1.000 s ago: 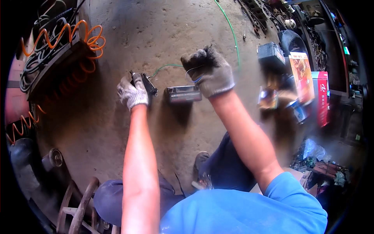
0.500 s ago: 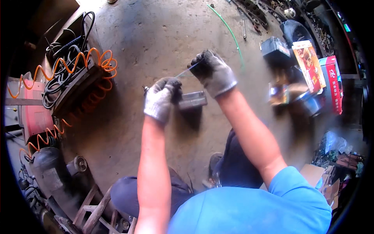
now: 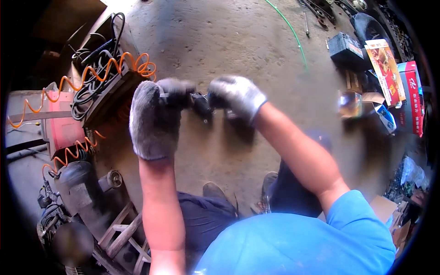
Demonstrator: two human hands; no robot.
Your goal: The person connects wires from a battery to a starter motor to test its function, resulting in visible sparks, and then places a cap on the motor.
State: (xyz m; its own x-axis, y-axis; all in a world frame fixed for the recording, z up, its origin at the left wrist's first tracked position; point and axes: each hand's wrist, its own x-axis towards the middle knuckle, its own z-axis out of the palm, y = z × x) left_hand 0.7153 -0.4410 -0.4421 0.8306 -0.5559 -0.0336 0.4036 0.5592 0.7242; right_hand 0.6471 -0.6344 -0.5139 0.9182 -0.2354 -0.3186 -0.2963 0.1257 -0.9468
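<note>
In a grey knit work glove, my left hand (image 3: 156, 117) is raised at center left, fingers curled round a dark object (image 3: 200, 103) that juts out between my hands; motion blur hides its details. My right hand (image 3: 236, 96), also gloved, has its fingers bent at the right end of that object; what they grip is hidden. Behind and below the hands a dark block (image 3: 236, 120) on the floor shows only partly.
Orange coiled hoses (image 3: 59, 89) hang by a bin of cables, above a tank (image 3: 75, 181) and wooden frame (image 3: 121, 231) at lower left. A green hose (image 3: 293, 32) crosses the floor. Right: a black battery-like case (image 3: 346, 48), printed cartons (image 3: 408, 98) and tools (image 3: 314, 11).
My left hand has risen closer to the camera and swung left with the dark object. My right hand has moved toward it. The thin line that was stretched between my fingers is no longer visible.
</note>
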